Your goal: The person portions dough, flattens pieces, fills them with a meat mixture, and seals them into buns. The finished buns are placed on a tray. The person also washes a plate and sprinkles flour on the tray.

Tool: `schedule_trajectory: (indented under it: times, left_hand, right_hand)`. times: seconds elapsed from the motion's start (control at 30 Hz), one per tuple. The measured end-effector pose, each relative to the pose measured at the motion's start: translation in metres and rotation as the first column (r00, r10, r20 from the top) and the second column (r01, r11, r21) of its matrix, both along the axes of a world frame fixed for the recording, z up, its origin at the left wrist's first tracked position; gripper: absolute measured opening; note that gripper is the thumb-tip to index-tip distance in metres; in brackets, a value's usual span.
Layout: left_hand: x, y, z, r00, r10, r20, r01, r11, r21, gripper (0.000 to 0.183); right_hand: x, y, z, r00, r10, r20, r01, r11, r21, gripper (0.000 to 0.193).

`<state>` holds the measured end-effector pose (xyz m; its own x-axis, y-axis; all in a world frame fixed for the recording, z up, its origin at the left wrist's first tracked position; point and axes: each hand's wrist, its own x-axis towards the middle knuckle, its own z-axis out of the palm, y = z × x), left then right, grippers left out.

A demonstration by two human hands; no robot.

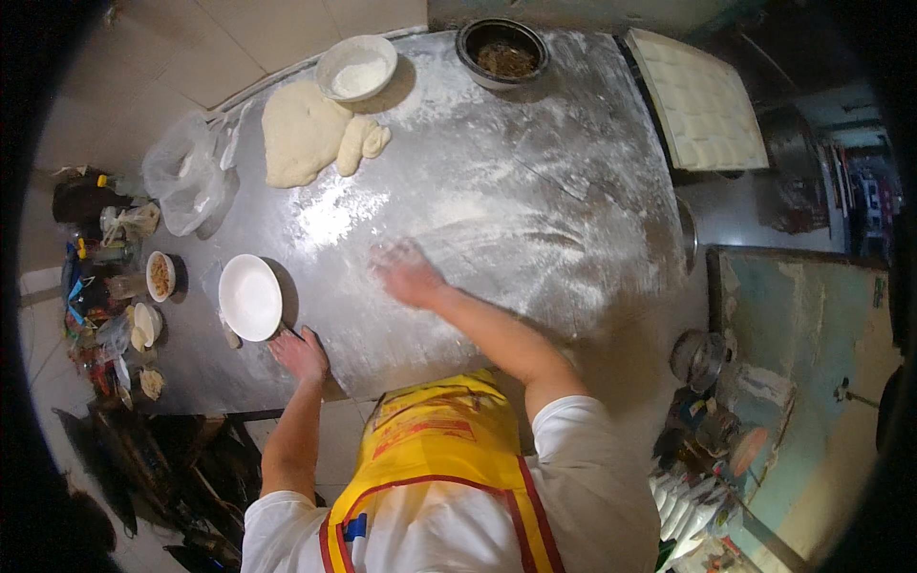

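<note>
My left hand [301, 355] lies near the table's front edge with its fingers stretched out. Its fingertips are close beside a white bowl [250, 298]; whether they touch it I cannot tell. My right hand [409, 274] is over the floured metal table [497, 329], and its fingers are smeared by motion. Flour [334, 215] is spread thickly beyond it and thinly toward the right. A large slab of dough [304, 134] rests at the far left, with a smaller folded piece of dough [361, 143] against it. Behind them stands a bowl of flour [358, 76].
A dark-rimmed pot [501, 59] with brown contents stands at the back edge. To its right, a tray [702, 105] bears rows of pale rounds. Plastic bags [191, 172], a small bowl of brown food [160, 277] and several bottles crowd the left side.
</note>
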<state>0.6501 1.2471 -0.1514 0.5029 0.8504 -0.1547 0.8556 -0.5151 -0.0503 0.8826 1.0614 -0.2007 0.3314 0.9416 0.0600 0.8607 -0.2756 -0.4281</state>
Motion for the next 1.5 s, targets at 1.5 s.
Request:
schedule_trajectory:
  times: [1.5]
  left_hand:
    - [0.436, 0.097, -0.017, 0.500, 0.813, 0.300, 0.571, -0.049, -0.819, 0.048]
  right_hand:
    - [0.047, -0.208, 0.056, 0.731, -0.677, 0.086, 0.678, 0.706, -0.202, 0.040]
